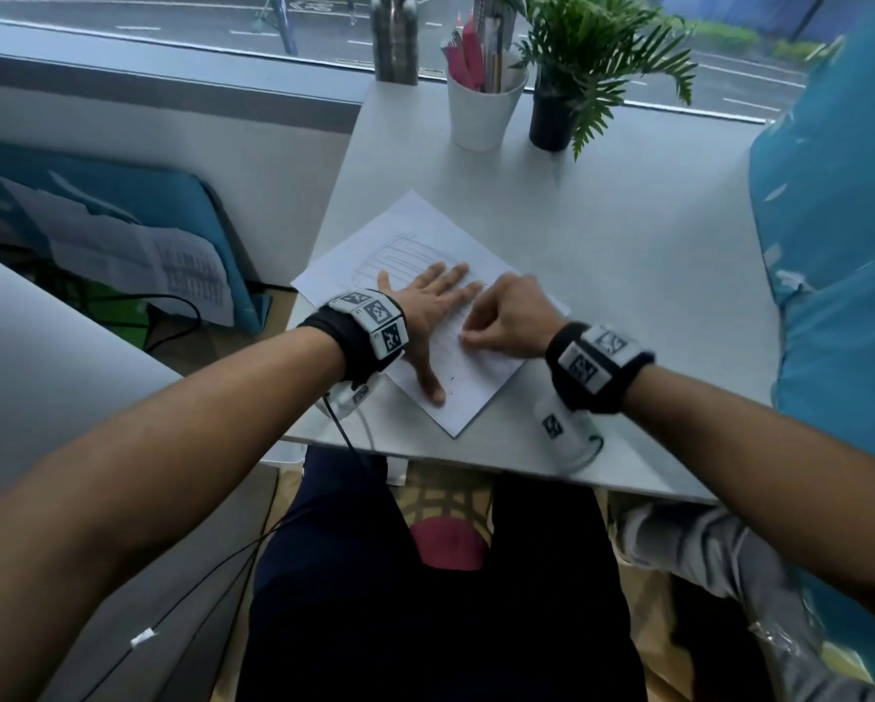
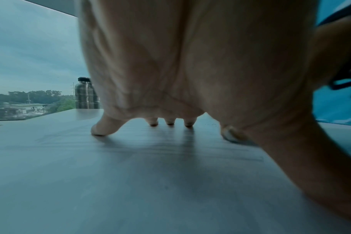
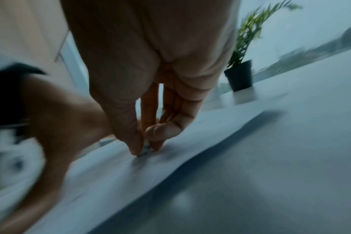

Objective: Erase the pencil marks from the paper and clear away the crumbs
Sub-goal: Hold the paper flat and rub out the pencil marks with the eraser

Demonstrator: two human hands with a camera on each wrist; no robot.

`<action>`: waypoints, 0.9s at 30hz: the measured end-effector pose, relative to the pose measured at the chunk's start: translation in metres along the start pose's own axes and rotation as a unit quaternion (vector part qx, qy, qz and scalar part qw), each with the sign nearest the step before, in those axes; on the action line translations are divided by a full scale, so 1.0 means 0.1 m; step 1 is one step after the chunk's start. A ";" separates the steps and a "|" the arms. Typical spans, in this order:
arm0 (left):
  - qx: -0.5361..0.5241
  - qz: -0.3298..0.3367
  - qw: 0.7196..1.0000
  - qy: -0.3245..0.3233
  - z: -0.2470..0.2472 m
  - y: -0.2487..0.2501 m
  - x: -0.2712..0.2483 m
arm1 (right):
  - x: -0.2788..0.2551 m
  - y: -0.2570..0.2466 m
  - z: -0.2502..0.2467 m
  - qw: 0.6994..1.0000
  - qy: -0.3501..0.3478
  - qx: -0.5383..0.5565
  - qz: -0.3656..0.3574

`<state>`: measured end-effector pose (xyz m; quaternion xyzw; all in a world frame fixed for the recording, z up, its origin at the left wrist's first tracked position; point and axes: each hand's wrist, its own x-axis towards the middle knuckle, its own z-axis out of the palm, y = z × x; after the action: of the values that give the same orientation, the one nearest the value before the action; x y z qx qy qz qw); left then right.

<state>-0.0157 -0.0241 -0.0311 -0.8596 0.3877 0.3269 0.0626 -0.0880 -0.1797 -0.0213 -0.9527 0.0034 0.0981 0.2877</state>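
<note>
A white sheet of paper point(image 1: 415, 235) with faint pencil lines point(image 1: 400, 253) lies turned at an angle on the grey table point(image 1: 628, 235). My left hand point(image 1: 435, 306) lies flat on the sheet with fingers spread and presses it down; in the left wrist view its fingertips point(image 2: 153, 123) touch the paper point(image 2: 130, 174). My right hand point(image 1: 506, 316) is just to its right and pinches a small white eraser point(image 3: 145, 149) between thumb and fingers, its tip on the paper point(image 3: 170, 158). A few dark crumbs point(image 1: 450, 380) lie near my left thumb.
At the back of the table stand a white cup of pens point(image 1: 483, 106), a potted plant point(image 1: 557, 114) and a steel bottle point(image 1: 394, 38) by the window. A blue surface point(image 1: 841, 276) borders the table's right side. The table's front edge point(image 1: 476, 461) is close to my wrists.
</note>
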 end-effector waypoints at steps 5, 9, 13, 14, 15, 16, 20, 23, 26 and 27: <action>-0.003 -0.001 1.000 0.003 -0.01 -0.01 -0.01 | 0.02 -0.05 0.04 0.999 0.049 0.003 0.001; 0.002 0.003 1.000 0.000 0.01 -0.01 0.00 | -0.15 -0.13 0.17 0.999 -0.037 -0.003 -0.022; -0.006 0.006 1.000 0.004 0.00 -0.02 -0.02 | 0.19 0.15 -0.18 0.995 0.091 0.003 0.050; -0.004 0.005 1.000 0.004 0.00 -0.02 -0.02 | 0.17 0.11 -0.14 0.995 0.091 0.004 0.045; -0.004 0.002 1.000 0.002 0.00 -0.01 -0.01 | 0.08 0.02 -0.04 0.997 0.071 0.010 0.029; -0.004 -0.001 1.000 0.001 0.00 -0.01 0.00 | -0.03 -0.09 0.08 0.999 0.034 0.012 0.009; -0.002 0.002 1.000 0.000 0.02 -0.01 0.00 | -0.12 -0.11 0.14 1.000 -0.029 -0.006 -0.007; -0.013 0.004 1.000 0.009 0.03 -0.02 0.00 | 0.17 0.17 -0.22 0.995 0.078 -0.001 0.062; -0.007 -0.001 1.000 0.007 0.02 -0.02 0.02 | 0.06 0.04 -0.07 0.997 0.064 -0.011 0.036; -0.005 -0.003 1.000 0.005 0.02 -0.02 0.03 | -0.07 -0.07 0.07 1.000 0.021 -0.013 0.011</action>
<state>-0.0140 -0.0236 -0.0343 -0.8627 0.3833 0.3248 0.0574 -0.0953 -0.1706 -0.0216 -0.9580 0.0186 0.0817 0.2744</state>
